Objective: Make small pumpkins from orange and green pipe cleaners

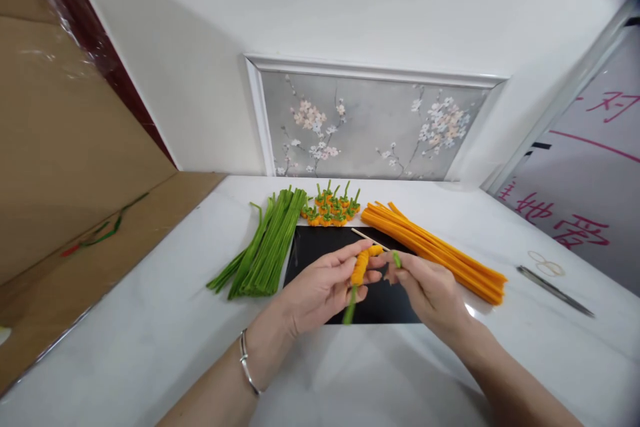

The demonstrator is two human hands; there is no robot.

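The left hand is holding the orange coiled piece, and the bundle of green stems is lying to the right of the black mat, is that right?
Not quite: the bundle of green stems lies to the left of the black mat, as the head view shows.

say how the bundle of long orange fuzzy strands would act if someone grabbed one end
The bundle of long orange fuzzy strands may come apart, as no tie shows and a few ends splay. Strands probably bend easily and hold shape, judging by the similar orange fuzzy coil in the left hand. Their fuzz suggests little slipping.
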